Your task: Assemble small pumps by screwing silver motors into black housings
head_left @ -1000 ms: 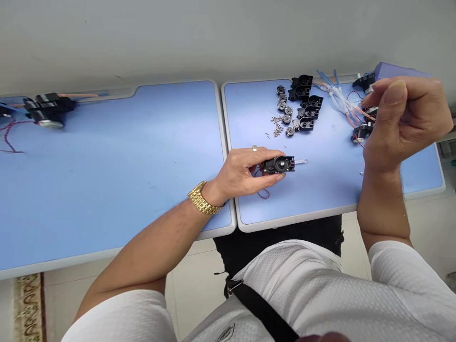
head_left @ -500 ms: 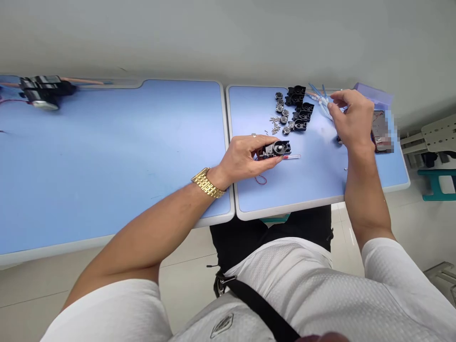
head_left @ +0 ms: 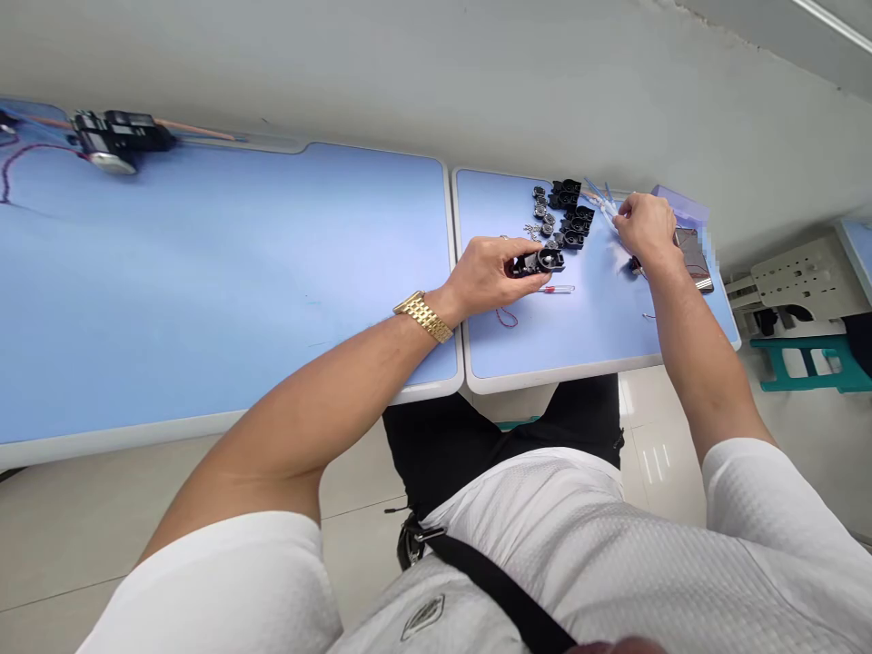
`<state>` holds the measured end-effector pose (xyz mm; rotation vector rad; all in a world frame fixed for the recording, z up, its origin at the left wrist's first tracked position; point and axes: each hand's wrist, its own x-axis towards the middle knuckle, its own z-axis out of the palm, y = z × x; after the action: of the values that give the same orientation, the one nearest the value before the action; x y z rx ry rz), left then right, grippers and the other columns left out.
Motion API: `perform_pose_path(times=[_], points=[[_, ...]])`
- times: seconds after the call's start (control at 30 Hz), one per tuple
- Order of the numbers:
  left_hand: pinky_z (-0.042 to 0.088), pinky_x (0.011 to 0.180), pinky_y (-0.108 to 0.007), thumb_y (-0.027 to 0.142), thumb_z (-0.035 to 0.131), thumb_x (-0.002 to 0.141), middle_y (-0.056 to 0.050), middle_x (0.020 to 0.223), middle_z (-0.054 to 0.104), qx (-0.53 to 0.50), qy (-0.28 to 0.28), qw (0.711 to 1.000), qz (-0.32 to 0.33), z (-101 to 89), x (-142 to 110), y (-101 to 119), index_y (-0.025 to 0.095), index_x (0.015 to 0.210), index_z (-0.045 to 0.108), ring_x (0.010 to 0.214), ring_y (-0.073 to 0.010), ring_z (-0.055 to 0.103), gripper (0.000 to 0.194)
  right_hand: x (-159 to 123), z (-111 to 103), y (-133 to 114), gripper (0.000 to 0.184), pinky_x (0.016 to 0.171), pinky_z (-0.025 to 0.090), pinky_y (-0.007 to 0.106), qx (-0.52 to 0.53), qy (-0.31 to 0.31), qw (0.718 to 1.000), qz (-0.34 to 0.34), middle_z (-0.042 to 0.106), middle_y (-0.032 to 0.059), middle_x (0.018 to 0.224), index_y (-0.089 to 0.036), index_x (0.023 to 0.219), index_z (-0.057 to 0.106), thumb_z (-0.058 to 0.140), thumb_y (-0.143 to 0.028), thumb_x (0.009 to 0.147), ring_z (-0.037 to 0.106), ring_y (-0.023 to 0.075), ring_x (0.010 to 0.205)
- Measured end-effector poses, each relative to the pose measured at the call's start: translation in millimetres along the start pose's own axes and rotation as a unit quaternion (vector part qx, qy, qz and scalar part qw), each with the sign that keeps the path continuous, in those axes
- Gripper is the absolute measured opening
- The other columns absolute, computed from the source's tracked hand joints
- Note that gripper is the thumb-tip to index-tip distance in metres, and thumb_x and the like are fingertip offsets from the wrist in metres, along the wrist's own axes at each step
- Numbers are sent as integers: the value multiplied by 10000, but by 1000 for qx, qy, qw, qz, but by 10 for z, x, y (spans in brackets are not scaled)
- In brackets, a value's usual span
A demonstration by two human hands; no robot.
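Left hand (head_left: 480, 277): fingers and thumb clamped on a black moulded-plastic housing with a round metal centre (head_left: 543, 262), over a pale-blue tabletop (head_left: 592, 336), just beside a row of matching black housings (head_left: 574, 219). Right hand (head_left: 646, 227): fingers curled together at white-and-blue plastic tubing (head_left: 603, 204); grip cannot be told. Also lying there: a slim clear tube with red inside (head_left: 557, 289), a loose red wire (head_left: 505, 318), small steel pins (head_left: 531, 230).
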<state>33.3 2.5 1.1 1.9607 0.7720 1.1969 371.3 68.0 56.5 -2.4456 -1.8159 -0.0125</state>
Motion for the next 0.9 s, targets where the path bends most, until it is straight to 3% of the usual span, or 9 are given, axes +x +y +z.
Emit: perform_pose_path(times=[0.17, 0.33, 0.47, 0.63, 0.9], points=[[564, 712, -329, 434, 858, 895, -38, 953, 910, 12, 3, 1000, 18, 8, 43, -42, 242, 1136, 962, 736, -171, 710, 325, 81, -62, 13, 302, 1231, 553, 555, -19, 9, 1000, 3, 873, 172, 1352, -224, 1277, 850, 692, -413, 1102, 730, 361, 1372], [571, 730, -328, 370, 870, 870, -30, 965, 910, 6, -2, 1000, 27, 16, 61, -56, 246, 1145, 968, 759, -180, 731, 318, 130, -112, 7, 238, 1185, 565, 571, -47, -7, 999, 3, 868, 166, 1412, -279, 1214, 867, 698, -288, 1047, 726, 420, 1420], [614, 789, -342, 360, 896, 859, -42, 1063, 934, -34, -13, 998, 49, 12, 67, -49, 281, 1216, 963, 857, -205, 786, 371, 128, -98, -14, 273, 1177, 558, 565, -62, -15, 998, 4, 860, 202, 1424, -231, 1248, 860, 708, -237, 1021, 730, 427, 1412], [659, 839, -370, 377, 921, 878, -67, 1192, 945, -72, -21, 996, 41, 11, 73, -42, 298, 1271, 950, 979, -233, 831, 401, 112, -57, 3, 250, 1165, 554, 563, -66, -13, 998, 4, 858, 216, 1372, -225, 1216, 854, 709, -278, 1019, 719, 420, 1366], [687, 859, -362, 353, 948, 874, -85, 1227, 940, -95, -17, 995, 40, 23, 65, -39, 284, 1278, 947, 1041, -236, 857, 410, 107, 29, 48, 261, 1217, 561, 581, -60, -3, 998, 4, 837, 238, 1377, -210, 1241, 852, 715, -343, 1062, 713, 428, 1394]])
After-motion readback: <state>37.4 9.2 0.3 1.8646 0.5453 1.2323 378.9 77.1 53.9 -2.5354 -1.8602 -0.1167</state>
